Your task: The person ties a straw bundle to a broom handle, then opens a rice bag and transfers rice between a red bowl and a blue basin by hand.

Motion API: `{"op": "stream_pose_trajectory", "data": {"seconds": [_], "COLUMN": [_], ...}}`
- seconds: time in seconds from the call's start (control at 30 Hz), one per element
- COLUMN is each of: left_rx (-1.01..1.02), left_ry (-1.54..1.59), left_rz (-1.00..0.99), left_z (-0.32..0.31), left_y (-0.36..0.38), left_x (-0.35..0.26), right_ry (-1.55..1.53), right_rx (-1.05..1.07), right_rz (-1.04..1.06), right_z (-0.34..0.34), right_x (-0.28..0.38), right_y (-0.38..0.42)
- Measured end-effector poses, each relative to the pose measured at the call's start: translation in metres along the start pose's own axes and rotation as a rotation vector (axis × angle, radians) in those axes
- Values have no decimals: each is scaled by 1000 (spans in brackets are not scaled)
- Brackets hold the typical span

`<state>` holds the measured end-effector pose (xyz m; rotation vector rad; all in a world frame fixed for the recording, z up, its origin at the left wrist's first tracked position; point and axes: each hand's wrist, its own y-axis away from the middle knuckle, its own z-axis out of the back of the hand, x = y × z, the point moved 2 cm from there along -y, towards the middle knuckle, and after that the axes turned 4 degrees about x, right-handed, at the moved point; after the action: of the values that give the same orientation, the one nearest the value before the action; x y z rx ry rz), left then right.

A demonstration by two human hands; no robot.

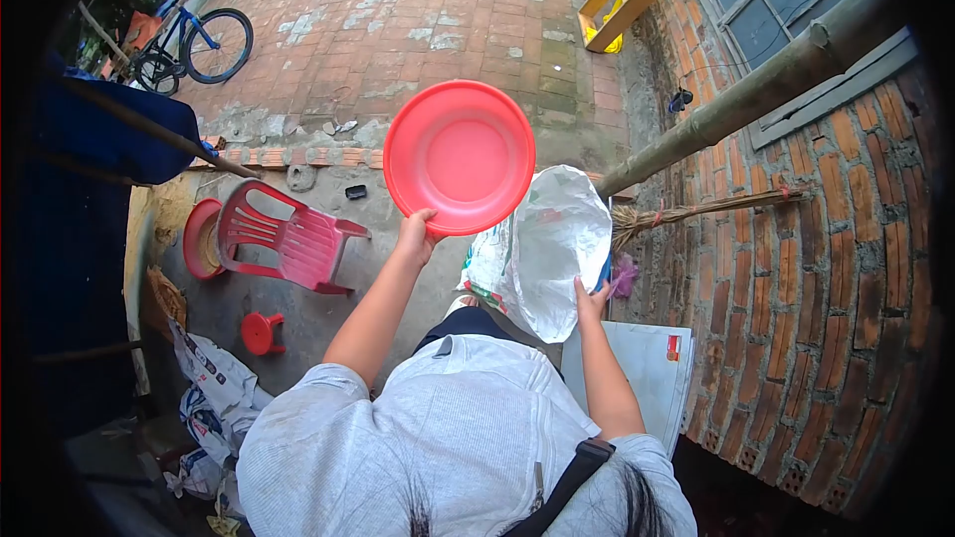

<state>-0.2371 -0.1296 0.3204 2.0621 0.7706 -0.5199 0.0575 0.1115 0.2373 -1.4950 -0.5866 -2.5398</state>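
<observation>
Pinching a red basin (468, 149) by its rim in my left hand (419, 235), just left of the open white sack (562, 249) whose limp edge my right hand (592, 298) grips, I expect light, stiff plastic, steadiest by that rim.

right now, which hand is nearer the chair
Left. The left hand, holding a red basin, is right of the chair; the right hand, at the sack, is farther right.

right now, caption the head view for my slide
Left hand holds a red basin by its rim; right hand grips an open white sack.
</observation>
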Motion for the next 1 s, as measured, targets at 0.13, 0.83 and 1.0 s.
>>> {"op": "stream_pose_trajectory", "data": {"seconds": [0.13,0.83,1.0], "left_rx": [49,100,237], "left_ry": [-75,-249,-443], "left_rz": [66,-175,-164], "left_z": [-2,-19,-53], "left_y": [-4,-11,-17], "left_x": [11,-70,-41], "right_ry": [-78,-88,-327], "right_rx": [58,661,705], "right_rz": [-319,-148,-255], "right_z": [6,-45,-11], "right_x": [-36,88,125], "right_y": [20,19,39]}}
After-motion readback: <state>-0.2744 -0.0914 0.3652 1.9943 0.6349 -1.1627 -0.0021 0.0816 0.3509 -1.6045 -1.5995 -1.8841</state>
